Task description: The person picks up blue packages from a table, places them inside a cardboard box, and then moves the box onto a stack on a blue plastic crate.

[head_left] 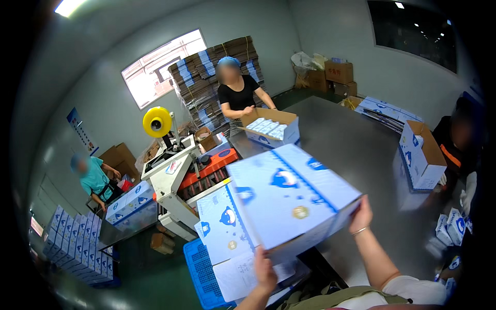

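Observation:
My left hand and my right hand hold a light-blue cardboard carton between them. The left grips its near lower corner and the right its right side. Its top is closed, printed with a dark-blue cartoon whale and a round gold mark. The carton is tilted, above the near edge of the metal table. Just left of it, a matching carton lies beside a carton sealing machine with a yellow tape wheel. The fingers under the held carton are partly hidden.
Across the table a person in black stands at an open carton of small packs. Another open carton stands right, beside a second person. A blue crate is low left. Stacked cartons stand far left, near a person in teal.

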### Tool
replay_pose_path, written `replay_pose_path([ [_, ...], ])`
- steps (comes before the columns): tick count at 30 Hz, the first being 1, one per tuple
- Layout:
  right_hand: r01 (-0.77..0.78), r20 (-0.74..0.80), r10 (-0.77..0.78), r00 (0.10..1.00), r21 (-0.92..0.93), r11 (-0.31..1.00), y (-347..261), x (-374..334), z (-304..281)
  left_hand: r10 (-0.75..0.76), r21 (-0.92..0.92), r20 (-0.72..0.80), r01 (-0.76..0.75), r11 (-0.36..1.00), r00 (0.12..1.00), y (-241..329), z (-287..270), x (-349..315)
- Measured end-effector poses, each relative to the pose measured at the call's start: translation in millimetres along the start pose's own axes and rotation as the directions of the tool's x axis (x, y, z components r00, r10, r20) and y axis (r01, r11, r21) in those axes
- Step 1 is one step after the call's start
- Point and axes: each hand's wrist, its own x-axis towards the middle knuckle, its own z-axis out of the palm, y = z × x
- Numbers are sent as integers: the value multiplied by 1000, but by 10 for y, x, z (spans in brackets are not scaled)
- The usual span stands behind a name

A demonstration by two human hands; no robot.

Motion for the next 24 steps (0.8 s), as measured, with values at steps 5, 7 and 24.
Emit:
replay_pose_path([
  [5,623,147,-641,754,-470,625,-1495,288,-1104,-340,84,858,548,833,385,-186,976,-741],
  [7,625,389,-514,765,-640,446,-1962,65,-1416,-349,321,930,714,622,-115,-868,1156,-1327],
  [24,720,217,743,633,-516,-464,-1863,-1051,-2775,-562,280,808,-725,629,-175,917,2259,560],
])
